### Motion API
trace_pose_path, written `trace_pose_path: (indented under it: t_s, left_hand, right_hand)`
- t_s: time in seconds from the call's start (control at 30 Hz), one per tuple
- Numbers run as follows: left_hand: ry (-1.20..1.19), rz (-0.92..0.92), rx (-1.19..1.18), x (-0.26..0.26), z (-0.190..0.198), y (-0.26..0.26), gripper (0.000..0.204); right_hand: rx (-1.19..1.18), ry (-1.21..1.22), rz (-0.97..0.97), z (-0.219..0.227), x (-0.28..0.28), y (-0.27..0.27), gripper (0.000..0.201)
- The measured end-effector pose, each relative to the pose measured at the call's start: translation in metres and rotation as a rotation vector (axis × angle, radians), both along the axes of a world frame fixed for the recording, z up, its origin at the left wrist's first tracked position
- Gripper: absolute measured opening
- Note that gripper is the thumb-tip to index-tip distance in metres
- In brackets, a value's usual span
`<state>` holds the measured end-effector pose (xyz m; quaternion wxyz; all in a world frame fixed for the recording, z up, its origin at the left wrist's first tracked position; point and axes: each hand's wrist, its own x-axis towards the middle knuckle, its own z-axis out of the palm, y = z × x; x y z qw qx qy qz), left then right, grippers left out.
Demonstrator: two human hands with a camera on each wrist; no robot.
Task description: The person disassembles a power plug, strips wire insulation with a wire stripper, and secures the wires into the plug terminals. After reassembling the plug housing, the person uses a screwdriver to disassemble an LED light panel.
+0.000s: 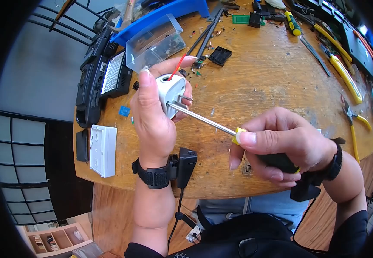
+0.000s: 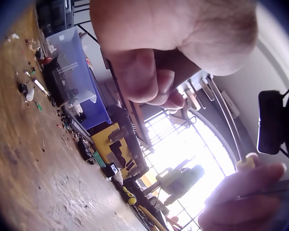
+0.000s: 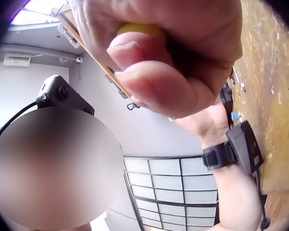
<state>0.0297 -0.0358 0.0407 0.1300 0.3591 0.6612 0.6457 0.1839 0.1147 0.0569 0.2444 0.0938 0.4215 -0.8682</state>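
Note:
My left hand holds a white electrical plug between thumb and fingers, its metal prongs facing right. A short red wire sticks out of a round hole in the plug's top. In my right hand is a screwdriver with a yellow and dark handle, gripped with the thumb along its front end. The shaft points left, and its tip meets the plug's face beside the prongs. In the right wrist view, curled fingers mostly cover the yellow handle end.
A clear plastic box and blue tray stand at the back left. A white case lies near the left edge. Pliers, a yellow cutter knife and another screwdriver lie to the right. Small scraps dot the wooden table.

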Motion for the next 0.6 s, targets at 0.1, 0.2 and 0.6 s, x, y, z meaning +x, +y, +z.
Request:
trace_pose_path:
  t_s: [0.1,0.2,0.6]
  left_hand:
    - [-0.080,-0.021,0.089,0.002,-0.003,0.004,0.064]
    - [-0.239,-0.040,0.207,0.002,-0.005,0.008,0.062]
    - [-0.625,-0.346,0.494,-0.014,-0.006,0.001,0.058]
  right_hand:
    - [0.206,0.043,-0.012,0.007,0.001,0.005,0.040]
    - [0.364,0.123,-0.068,0.007,0.001,0.005,0.042]
    - [1.215,0.783,-0.544,-0.008,-0.004,0.007,0.037]
